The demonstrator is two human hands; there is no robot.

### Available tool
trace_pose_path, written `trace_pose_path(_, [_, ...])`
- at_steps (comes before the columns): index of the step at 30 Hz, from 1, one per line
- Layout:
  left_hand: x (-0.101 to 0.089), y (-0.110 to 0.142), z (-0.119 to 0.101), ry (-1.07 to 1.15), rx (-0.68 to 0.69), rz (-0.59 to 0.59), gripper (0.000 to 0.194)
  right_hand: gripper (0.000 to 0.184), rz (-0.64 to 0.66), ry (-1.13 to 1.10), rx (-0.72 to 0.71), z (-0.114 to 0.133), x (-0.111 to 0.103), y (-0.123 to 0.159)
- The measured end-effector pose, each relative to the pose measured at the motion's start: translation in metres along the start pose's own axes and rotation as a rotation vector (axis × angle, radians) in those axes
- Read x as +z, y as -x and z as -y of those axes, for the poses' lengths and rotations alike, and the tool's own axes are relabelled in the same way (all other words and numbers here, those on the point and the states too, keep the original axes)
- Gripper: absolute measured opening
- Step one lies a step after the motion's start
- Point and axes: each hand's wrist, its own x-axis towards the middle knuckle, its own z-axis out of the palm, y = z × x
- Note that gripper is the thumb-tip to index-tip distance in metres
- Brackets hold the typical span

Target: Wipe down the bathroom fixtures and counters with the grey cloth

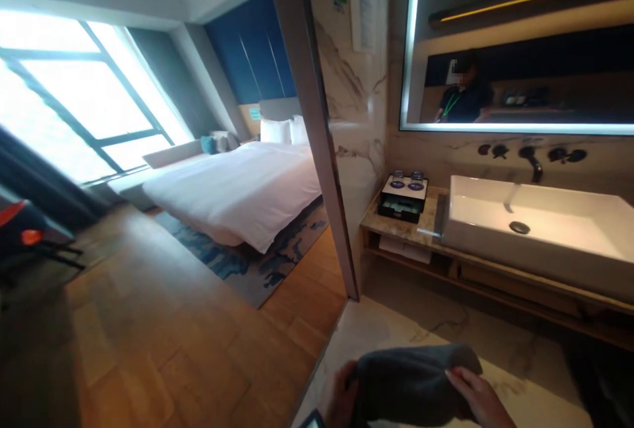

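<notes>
A dark grey cloth (409, 382) is stretched between my two hands at the bottom of the view, above the pale marble floor. My left hand (341, 392) grips its left edge, partly in shadow. On the other side my right hand (478, 395) pinches the right end, thumb and fingers closed over the fabric. The cloth looks folded or bunched, and its lower part runs out of view. At my left wrist a small device with a light edge (313, 420) shows in part.
The white basin (456, 236) stands on a counter (366, 220) at the right, beside a black box (403, 207) with two glasses. Above hangs a lit mirror (495, 127). A door frame post (321, 117) separates the bedroom, with its white bed (232, 183) and wooden floor (222, 349).
</notes>
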Motion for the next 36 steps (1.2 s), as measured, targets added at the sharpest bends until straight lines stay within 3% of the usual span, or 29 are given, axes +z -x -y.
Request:
trace_pose_path(5, [-0.029, -0.061, -0.021, -0.254, 0.074, -0.144, 0.039, 0.043, -0.100, -0.036, -0.078, 0.024, 0.012, -0.017])
trace_pose_path(10, [-0.053, -0.127, -0.053, -0.498, 0.210, -0.257, 0.033, 0.047, -0.199, -0.054, -0.159, 0.074, 0.014, -0.040])
trace_pose_path(15, [-0.088, -0.214, -0.135, -0.479, 0.351, -0.369, 0.029, 0.049, -0.270, -0.015, -0.291, 0.151, 0.007, -0.091])
trace_pose_path(18, [-0.106, -0.280, -0.190, -0.487, 0.400, -0.430, 0.029, 0.053, -0.275, 0.005, -0.379, 0.197, -0.002, -0.147])
trace_pose_path(21, [-0.106, -0.349, -0.230, -0.547, 0.379, -0.436, 0.030, 0.073, -0.225, -0.006, -0.396, 0.228, -0.013, -0.208])
trace_pose_path(24, [-0.078, -0.407, -0.243, -0.605, 0.320, -0.395, 0.031, 0.083, -0.169, 0.004, -0.329, 0.235, -0.025, -0.253])
trace_pose_path(28, [0.000, -0.449, -0.234, -0.635, 0.164, -0.301, 0.053, 0.060, -0.088, 0.085, -0.191, 0.224, -0.039, -0.273])
trace_pose_path(31, [0.073, -0.452, -0.235, -0.646, 0.123, -0.185, 0.078, 0.053, -0.016, 0.125, -0.118, 0.223, -0.044, -0.280])
trace_pose_path(34, [0.129, -0.440, -0.247, -0.642, 0.260, 0.080, 0.059, 0.051, -0.003, 0.219, -0.126, 0.235, -0.043, -0.293])
trace_pose_path(36, [0.143, -0.430, -0.251, -0.630, 0.376, 0.227, 0.048, 0.053, -0.040, 0.271, -0.147, 0.246, -0.037, -0.303])
